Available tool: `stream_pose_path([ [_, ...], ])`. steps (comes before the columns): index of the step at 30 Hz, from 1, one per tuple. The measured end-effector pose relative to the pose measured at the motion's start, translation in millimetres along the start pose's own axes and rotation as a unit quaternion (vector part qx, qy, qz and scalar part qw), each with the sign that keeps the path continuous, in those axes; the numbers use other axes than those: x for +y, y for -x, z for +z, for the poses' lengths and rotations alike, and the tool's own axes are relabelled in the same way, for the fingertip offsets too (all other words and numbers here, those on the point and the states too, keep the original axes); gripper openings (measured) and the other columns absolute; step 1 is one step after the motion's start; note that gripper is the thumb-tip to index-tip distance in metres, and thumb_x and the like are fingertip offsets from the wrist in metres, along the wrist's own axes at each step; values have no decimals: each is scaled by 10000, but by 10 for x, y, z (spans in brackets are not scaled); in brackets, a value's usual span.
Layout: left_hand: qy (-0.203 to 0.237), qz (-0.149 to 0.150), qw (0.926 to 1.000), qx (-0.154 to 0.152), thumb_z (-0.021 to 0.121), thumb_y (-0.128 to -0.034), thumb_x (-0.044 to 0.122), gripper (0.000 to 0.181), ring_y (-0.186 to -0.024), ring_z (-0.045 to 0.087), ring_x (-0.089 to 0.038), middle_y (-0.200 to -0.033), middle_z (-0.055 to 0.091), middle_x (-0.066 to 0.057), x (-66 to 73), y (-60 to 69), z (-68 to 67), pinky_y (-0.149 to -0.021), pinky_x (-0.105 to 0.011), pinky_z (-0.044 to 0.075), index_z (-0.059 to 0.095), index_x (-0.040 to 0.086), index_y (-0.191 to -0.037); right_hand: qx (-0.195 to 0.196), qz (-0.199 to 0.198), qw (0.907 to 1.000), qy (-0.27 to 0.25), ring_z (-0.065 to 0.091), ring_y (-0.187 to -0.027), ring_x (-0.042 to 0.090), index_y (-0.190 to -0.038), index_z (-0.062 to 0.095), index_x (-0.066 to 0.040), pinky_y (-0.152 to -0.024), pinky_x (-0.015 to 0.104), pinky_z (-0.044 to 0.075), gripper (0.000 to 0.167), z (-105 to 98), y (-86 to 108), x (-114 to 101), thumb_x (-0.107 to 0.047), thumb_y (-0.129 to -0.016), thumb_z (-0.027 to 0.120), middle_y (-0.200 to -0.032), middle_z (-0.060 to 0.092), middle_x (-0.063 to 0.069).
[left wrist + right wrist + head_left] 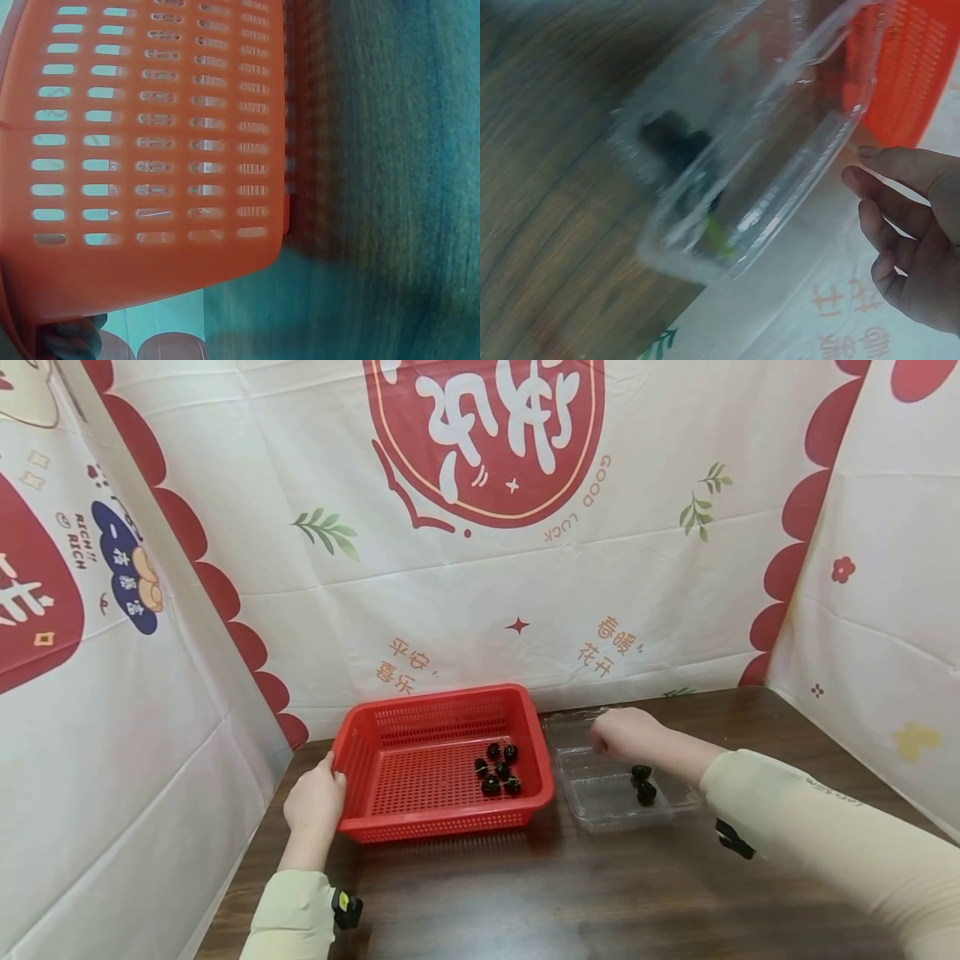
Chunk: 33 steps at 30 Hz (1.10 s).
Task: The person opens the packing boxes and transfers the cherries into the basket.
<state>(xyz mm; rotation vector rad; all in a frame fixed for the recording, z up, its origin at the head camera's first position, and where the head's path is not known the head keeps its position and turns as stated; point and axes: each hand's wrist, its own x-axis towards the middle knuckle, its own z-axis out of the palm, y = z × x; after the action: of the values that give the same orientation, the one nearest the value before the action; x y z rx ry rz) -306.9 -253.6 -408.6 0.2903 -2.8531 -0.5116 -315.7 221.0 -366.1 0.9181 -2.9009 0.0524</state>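
My left hand (pixel 311 802) grips the left rim of a red plastic basket (pixel 442 822); in the left wrist view its fingertips (pixel 79 337) show under the slotted wall. Several small, dark, roundish things with pale bands (pixel 491 787) lie in the basket's right part. Right of it is a clear plastic container (pixel 592 810) with two similar dark things (pixel 646 793) visible. Above the container's far part is my right hand (pixel 633 739). The right wrist view shows its fingers loosely bent beside the container's wall, nothing between thumb and forefinger. The dark things look blurred there.
Basket and container stand side by side on a dark wooden table (pixel 465 893). Behind them hangs a white printed cloth (pixel 465 602), and more cloth (pixel 150 735) flanks the table on the left and right.
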Motion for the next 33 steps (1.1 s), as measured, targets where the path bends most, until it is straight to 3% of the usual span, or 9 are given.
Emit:
stream_pose_path([
  [2,-20,-3,10000,-6,514,-962,179,498,-698,616,-330,-1044,661,-267,0,4,-1,-558,-486,505,462,38,-1437,6,-22,10000,15,332,-560,82,-570,513,-175,-563,294,372,309,25,34,43,92,-691,610,-597,443,-120],
  [6,-2,-48,10000,-13,514,-962,180,500,-701,614,-330,-1061,657,-270,4,12,-21,-556,-480,501,460,41,-1439,39,9,10000,82,244,-546,79,-538,411,-189,-541,282,270,359,90,77,136,98,-677,575,-555,383,-133],
  [8,-2,-59,10000,-28,514,-961,179,503,-700,611,-329,-1066,655,-272,2,17,-29,-553,-478,498,457,41,-1441,26,39,9997,241,282,-545,65,-543,495,-211,-521,268,269,346,121,96,174,88,-682,599,-572,465,-150],
  [9,-4,-66,10000,-37,513,-960,180,503,-699,609,-327,-1064,655,-271,0,19,-31,-552,-477,497,457,44,-1441,0,37,9995,316,271,-539,72,-539,500,-209,-507,268,251,341,136,103,189,89,-676,591,-558,436,-138],
  [17,30,-75,9999,-80,516,-962,181,506,-709,614,-333,-1066,656,-268,2,20,-20,-564,-485,501,451,42,-1444,-141,78,9960,880,188,-523,106,-533,318,-218,-513,279,220,459,203,194,258,113,-720,575,-517,250,-98],
  [21,18,-83,10000,-45,518,-961,181,506,-715,617,-332,-1073,657,-264,12,20,-20,-580,-489,507,453,40,-1443,-245,43,9903,1369,235,-516,103,-520,375,-207,-545,315,339,467,252,231,300,81,-781,634,-487,322,-91],
  [25,23,-90,9999,-41,520,-961,179,506,-715,618,-330,-1081,656,-264,15,19,-19,-581,-486,507,454,39,-1442,-363,-137,9765,2119,322,-515,105,-549,473,-190,-654,412,485,406,330,258,367,57,-794,682,-498,448,-63],
  [28,40,-87,9999,-58,519,-965,183,505,-709,615,-320,-1087,655,-261,18,17,-18,-575,-475,506,451,41,-1445,-355,-253,9704,2374,403,-506,108,-559,481,-191,-738,465,512,401,381,276,418,68,-781,693,-501,465,-56],
  [33,63,-111,9999,-100,518,-969,186,508,-681,604,-297,-1084,657,-258,10,6,-11,-555,-452,506,444,44,-1450,-355,-338,9702,2371,496,-520,144,-567,474,-191,-811,517,506,407,423,295,486,67,-783,702,-501,459,-43],
])
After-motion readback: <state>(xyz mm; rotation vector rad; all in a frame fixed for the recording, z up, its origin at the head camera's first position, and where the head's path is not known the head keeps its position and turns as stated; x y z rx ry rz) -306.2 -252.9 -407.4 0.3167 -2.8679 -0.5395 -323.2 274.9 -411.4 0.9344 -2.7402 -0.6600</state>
